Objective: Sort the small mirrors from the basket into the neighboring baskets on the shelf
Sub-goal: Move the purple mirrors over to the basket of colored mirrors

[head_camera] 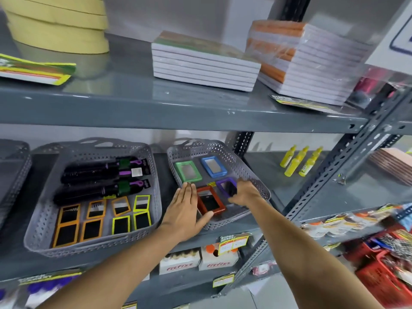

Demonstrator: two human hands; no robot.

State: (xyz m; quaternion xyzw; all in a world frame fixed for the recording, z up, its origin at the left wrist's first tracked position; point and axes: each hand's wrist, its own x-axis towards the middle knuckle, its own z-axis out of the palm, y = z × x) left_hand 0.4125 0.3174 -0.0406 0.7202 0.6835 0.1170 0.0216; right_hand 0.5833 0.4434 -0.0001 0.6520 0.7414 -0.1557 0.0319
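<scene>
Two grey perforated baskets stand on the middle shelf. The right basket (252,170) holds a green mirror (187,171), a blue mirror (213,166), a red mirror (210,202) and a purple mirror (227,186). My left hand (186,207) lies flat with fingers apart over that basket's near left rim, beside the red mirror. My right hand (244,192) is curled around the purple mirror, which stands tilted up. The left basket (42,224) holds several orange mirrors (68,224) and yellow mirrors (131,217) in its front half.
Black hairbrushes (98,175) fill the back of the left basket. Another grey basket (13,166) sits at far left. Yellow bottles (298,160) stand right of the baskets. A grey shelf (178,108) above carries notebook stacks. A metal upright (334,175) rises at right.
</scene>
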